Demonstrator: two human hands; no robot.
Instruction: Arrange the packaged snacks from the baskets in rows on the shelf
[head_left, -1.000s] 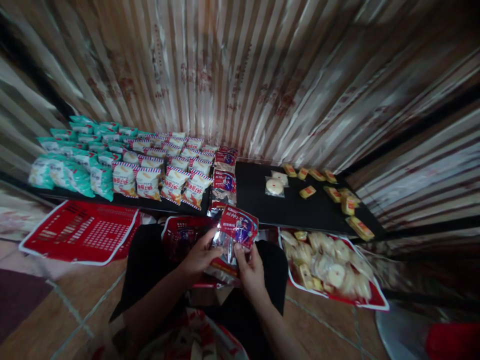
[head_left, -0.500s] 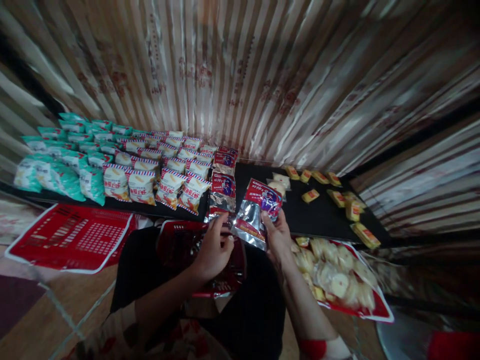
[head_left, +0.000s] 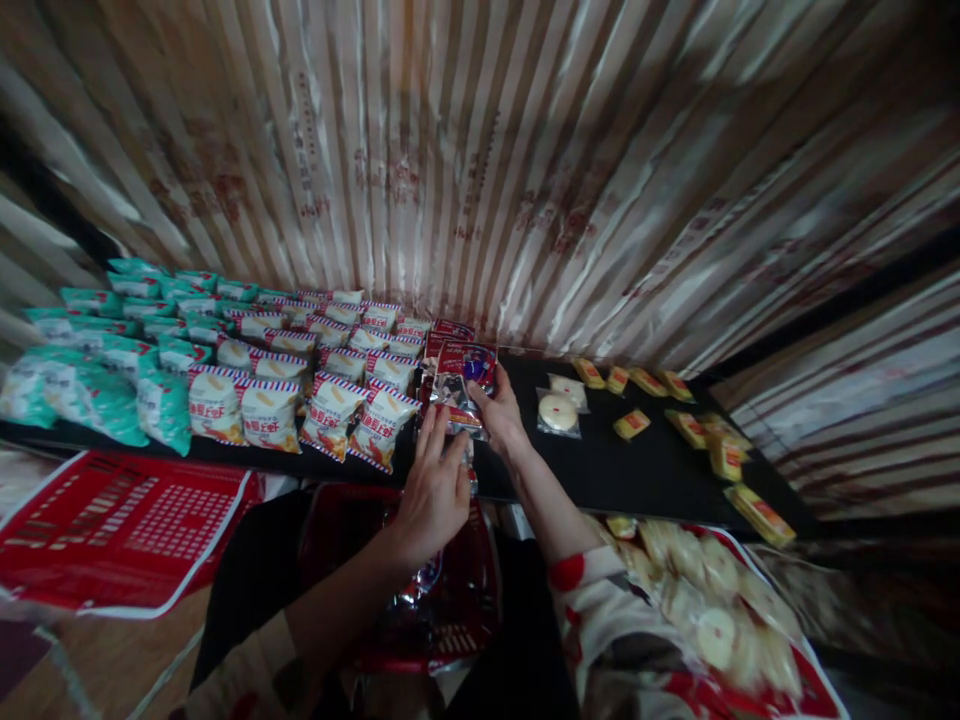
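My right hand (head_left: 501, 410) grips a red and silver foil snack packet (head_left: 455, 378) by its right side, thumb on top. It is held over the black shelf, overlapping another red packet (head_left: 454, 328) behind it. My left hand (head_left: 435, 495) has its fingers stretched out, their tips at the packet's lower edge. Just left of the packet stand rows of white snack bags (head_left: 379, 420) with blue-and-red striped tops. In my lap sits a red basket (head_left: 450, 650) with shiny packets in it, partly hidden by my left arm.
Teal snack bags (head_left: 161, 400) fill the shelf's left end. Round white wrapped cakes (head_left: 559, 412) and yellow packets (head_left: 632, 425) lie on the black shelf (head_left: 592, 465). Below are a red basket (head_left: 127, 535) at left and wrapped cakes (head_left: 712, 590) in another at right. A striped curtain (head_left: 420, 170) hangs behind.
My right hand has carried the foil packet left and away from me, onto the red packets' column. My left hand has shifted slightly, fingers now at its lower edge. The view has shifted.
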